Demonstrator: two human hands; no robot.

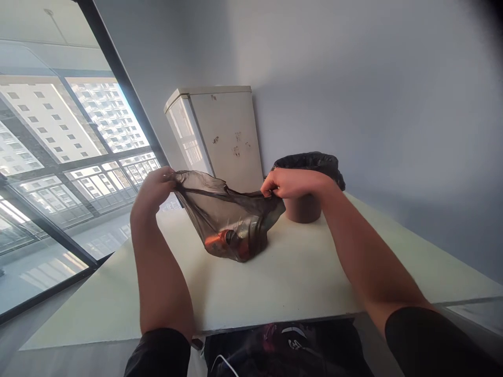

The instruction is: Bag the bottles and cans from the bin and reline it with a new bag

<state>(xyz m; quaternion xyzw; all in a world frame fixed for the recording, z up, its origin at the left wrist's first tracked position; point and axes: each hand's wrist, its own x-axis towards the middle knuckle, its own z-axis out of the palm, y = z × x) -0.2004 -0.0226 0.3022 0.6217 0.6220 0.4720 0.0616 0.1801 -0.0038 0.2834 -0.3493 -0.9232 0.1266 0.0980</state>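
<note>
A thin, see-through black garbage bag (220,209) is stretched between my two hands above the table. My left hand (155,188) pinches its left top edge. On the other side, my right hand (288,183) grips the right top edge with curled fingers. Through the film I see an orange-red can-like item (218,240) and other items too blurred by the plastic to name. The bag's bottom hangs low at the tabletop; whether it rests there I cannot tell. Partly hidden by my right hand and forearm is a brown bin (302,209) with a black liner (314,159) over its rim.
The pale table (236,293) reaches from my body toward the wall. Behind it stands an old white refrigerator (228,131) with dark marks. Large framed windows (70,120) are on the left. A white cable (226,364) lies at my lap.
</note>
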